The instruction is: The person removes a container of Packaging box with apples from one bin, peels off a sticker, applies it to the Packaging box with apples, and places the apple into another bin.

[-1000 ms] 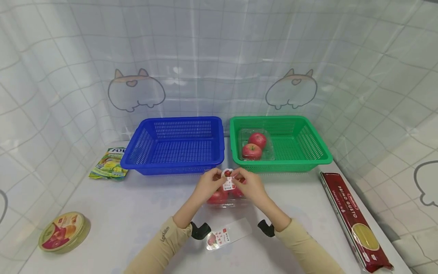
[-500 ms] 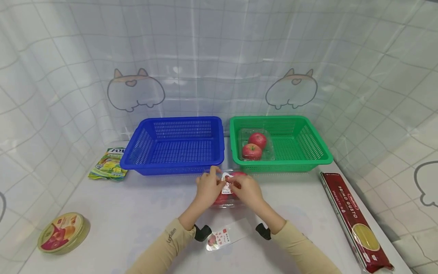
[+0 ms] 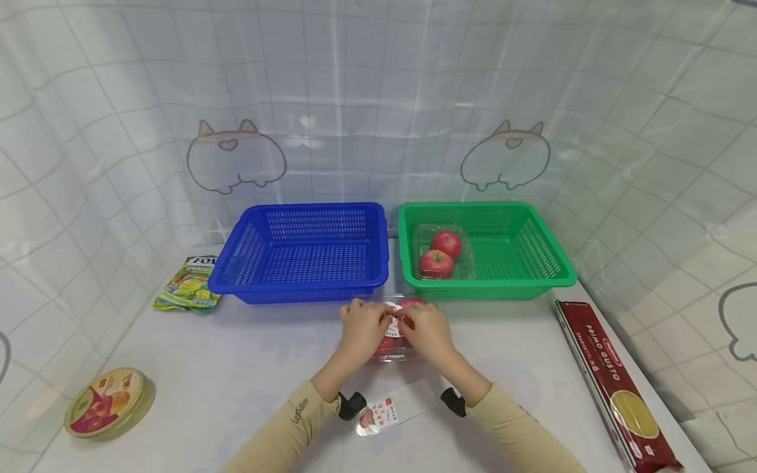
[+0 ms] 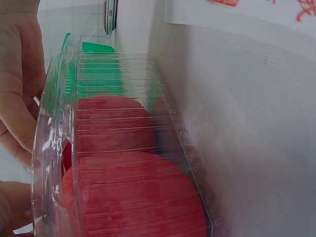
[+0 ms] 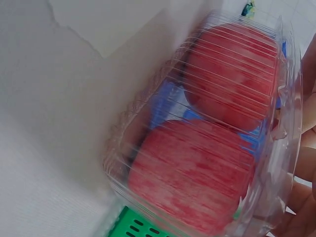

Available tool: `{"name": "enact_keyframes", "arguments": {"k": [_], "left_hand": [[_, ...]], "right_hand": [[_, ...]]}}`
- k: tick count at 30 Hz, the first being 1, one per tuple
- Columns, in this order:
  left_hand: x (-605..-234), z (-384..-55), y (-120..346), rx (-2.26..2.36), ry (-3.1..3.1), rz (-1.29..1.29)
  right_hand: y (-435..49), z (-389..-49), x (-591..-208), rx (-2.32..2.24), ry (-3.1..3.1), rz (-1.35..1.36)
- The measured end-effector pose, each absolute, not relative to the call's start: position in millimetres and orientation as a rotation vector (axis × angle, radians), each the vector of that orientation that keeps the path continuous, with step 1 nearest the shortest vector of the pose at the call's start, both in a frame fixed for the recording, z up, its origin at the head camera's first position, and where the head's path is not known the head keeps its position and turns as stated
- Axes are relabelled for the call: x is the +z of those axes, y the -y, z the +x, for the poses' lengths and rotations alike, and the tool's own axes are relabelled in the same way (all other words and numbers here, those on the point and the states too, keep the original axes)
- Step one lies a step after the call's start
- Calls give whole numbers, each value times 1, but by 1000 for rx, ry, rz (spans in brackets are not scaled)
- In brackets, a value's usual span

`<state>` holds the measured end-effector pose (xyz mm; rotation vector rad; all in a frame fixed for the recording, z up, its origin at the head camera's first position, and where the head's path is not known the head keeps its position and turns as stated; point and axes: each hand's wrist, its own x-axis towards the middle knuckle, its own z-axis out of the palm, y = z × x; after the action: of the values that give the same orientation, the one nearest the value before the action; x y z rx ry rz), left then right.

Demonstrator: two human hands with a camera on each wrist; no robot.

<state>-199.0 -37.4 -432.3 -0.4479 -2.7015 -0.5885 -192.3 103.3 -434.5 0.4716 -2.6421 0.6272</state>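
Note:
A clear plastic box [image 3: 399,355] of red apples stands on the table in front of the two baskets. On top of its lid is a white label [image 3: 393,327] with red print. My left hand [image 3: 359,330] pinches the label from the left, fingers bent. From the right, my right hand [image 3: 430,332] pinches it too, its thumb and fingertips close to the left ones. Both wrist views show the apples [image 4: 133,197] through the box's ribbed side. The fingertips' exact hold on the label is partly hidden.
Behind are a blue basket [image 3: 313,292] and a green basket [image 3: 497,289]; the green one holds another box of apples [image 3: 436,264]. A label strip [image 3: 387,412] lies in front. Around lie a spaghetti pack [image 3: 615,387], a round tub [image 3: 106,404] and a green-yellow packet [image 3: 190,284].
The label has come down flatter onto the lid. Both hands have shifted slightly toward me, and their fingertips have drawn together over the label.

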Motion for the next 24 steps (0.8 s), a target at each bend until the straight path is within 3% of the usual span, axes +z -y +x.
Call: {"name": "enact_keyframes", "arguments": {"k": [24], "left_hand": [[-446,-197,62,-677,2892,-455]], "right_hand": [[-117,-182,-451,680,2736,289]]}}
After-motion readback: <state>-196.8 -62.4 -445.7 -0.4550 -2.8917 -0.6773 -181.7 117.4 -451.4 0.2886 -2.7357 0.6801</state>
